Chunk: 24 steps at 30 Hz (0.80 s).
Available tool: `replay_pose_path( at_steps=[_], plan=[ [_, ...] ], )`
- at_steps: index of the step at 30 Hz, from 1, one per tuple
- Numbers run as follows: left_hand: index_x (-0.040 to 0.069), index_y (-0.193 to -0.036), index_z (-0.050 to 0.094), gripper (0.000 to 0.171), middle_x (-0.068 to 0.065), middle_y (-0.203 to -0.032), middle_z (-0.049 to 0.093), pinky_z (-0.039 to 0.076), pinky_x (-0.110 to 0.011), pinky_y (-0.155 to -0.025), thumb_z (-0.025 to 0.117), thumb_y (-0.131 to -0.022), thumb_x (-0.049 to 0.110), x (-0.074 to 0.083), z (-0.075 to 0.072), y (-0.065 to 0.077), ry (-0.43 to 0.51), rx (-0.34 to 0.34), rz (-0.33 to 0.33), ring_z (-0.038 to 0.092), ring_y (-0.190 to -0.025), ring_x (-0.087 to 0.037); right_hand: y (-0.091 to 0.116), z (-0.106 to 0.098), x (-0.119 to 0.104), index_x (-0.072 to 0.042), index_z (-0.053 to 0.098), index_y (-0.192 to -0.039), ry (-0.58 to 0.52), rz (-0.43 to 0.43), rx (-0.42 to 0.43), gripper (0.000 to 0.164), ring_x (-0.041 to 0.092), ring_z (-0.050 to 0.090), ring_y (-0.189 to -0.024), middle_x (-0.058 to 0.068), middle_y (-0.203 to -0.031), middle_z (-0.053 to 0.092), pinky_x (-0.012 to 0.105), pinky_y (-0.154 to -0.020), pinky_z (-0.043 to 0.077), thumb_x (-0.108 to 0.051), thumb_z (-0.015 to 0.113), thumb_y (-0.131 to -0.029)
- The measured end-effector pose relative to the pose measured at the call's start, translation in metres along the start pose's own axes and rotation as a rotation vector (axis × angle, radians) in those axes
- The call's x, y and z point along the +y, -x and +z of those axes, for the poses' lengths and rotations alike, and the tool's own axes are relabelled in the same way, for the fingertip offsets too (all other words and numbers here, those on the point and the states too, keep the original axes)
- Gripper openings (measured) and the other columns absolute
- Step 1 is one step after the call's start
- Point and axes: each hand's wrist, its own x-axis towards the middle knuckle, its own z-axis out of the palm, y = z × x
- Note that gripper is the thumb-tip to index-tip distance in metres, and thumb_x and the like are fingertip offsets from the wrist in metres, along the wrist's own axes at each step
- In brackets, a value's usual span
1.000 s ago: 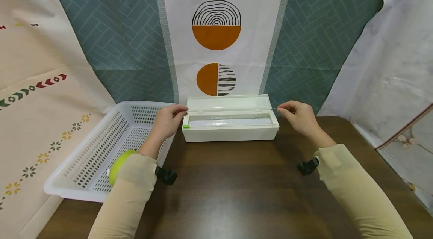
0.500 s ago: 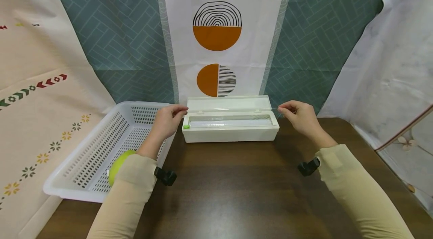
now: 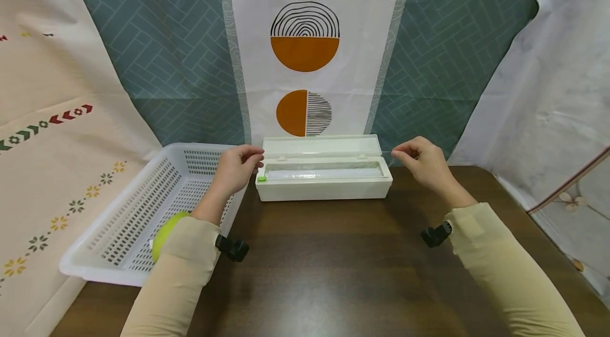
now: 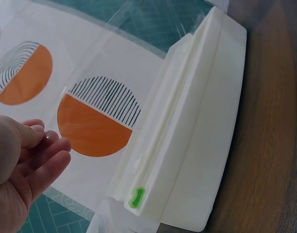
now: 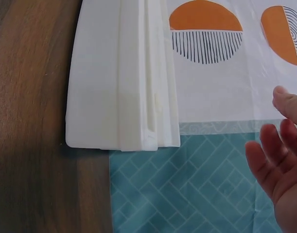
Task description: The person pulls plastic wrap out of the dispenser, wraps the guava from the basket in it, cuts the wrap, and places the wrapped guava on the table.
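A white cling film dispenser box (image 3: 326,192) sits at the back of the table, lid raised, with a film roll (image 3: 324,173) inside and a green slider (image 3: 261,179) at its left end. My left hand (image 3: 235,168) pinches the left side of a sheet of clear cling film (image 4: 80,73) between thumb and index finger, its other fingers loosely spread. My right hand (image 3: 423,163) pinches the film's other side beyond the box's right end. The sheet stretches between both hands above the box, nearly invisible against the cloth. In the right wrist view my right fingers (image 5: 260,160) hang apart below the pinch.
A white slotted plastic basket (image 3: 109,273) stands on the left with a yellow-green round object (image 3: 167,233) in it, partly hidden by my left sleeve. The brown table (image 3: 324,257) spreads in front of the box. Patterned cloths (image 3: 190,51) hang close behind it.
Both hands keep their pinch on the film. The right hand has risen slightly, and the left hand's lower fingers have spread a little. The box and basket stay put.
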Motion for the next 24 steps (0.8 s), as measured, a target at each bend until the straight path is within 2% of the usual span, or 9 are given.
replay_pose_path(
  at_steps=[3, 8, 12, 18, 24],
  plan=[
    [0.004, -0.120, 0.061, 0.026, -0.018, -0.114, 0.065, 0.055, -0.037, -0.082, 0.050, -0.098, 0.013, 0.0002, -0.0017, 0.0009, 0.012, -0.004, -0.008, 0.066, -0.095, -0.028, -0.0003, 0.0004, -0.0014, -0.005, 0.071, -0.093, -0.023, 0.015, -0.017, 0.015, 0.007, 0.053, -0.063, 0.008, -0.090, 0.060, 0.019, -0.054, 0.044, -0.018, 0.066, -0.089],
    [0.005, -0.121, 0.061, 0.027, -0.015, -0.112, 0.066, 0.055, -0.036, -0.082, 0.051, -0.098, 0.015, -0.0005, -0.0026, 0.0036, -0.012, -0.006, -0.017, 0.067, -0.094, -0.026, 0.0018, 0.0000, -0.0042, -0.004, 0.069, -0.097, -0.087, 0.084, -0.067, 0.017, 0.004, 0.062, -0.057, 0.014, -0.084, 0.070, 0.023, -0.055, 0.050, -0.019, 0.063, -0.091],
    [0.005, -0.120, 0.062, 0.027, -0.014, -0.110, 0.068, 0.055, -0.036, -0.082, 0.052, -0.097, 0.015, -0.0013, -0.0029, 0.0055, -0.021, -0.002, -0.013, 0.068, -0.091, -0.025, 0.0036, 0.0003, -0.0053, -0.003, 0.069, -0.098, -0.135, 0.132, -0.080, 0.019, 0.009, 0.067, -0.062, 0.015, -0.086, 0.072, 0.020, -0.061, 0.053, -0.020, 0.063, -0.091],
    [0.008, -0.116, 0.066, 0.026, -0.012, -0.105, 0.070, 0.054, -0.037, -0.081, 0.056, -0.094, 0.018, 0.0000, -0.0054, 0.0054, -0.029, 0.006, 0.001, 0.067, -0.093, -0.024, 0.0031, -0.0020, -0.0055, -0.003, 0.069, -0.099, -0.137, 0.133, -0.062, 0.020, 0.011, 0.069, -0.068, 0.016, -0.091, 0.072, 0.013, -0.061, 0.050, -0.020, 0.063, -0.092],
    [0.008, -0.117, 0.067, 0.030, -0.011, -0.109, 0.070, 0.054, -0.039, -0.083, 0.066, -0.088, 0.016, 0.0007, -0.0084, 0.0056, -0.064, -0.002, -0.002, 0.066, -0.100, -0.024, 0.0003, -0.0023, -0.0050, -0.004, 0.069, -0.099, -0.123, 0.118, -0.055, 0.019, 0.017, 0.070, -0.072, 0.015, -0.091, 0.073, 0.014, -0.060, 0.049, -0.020, 0.062, -0.092]
  ],
)
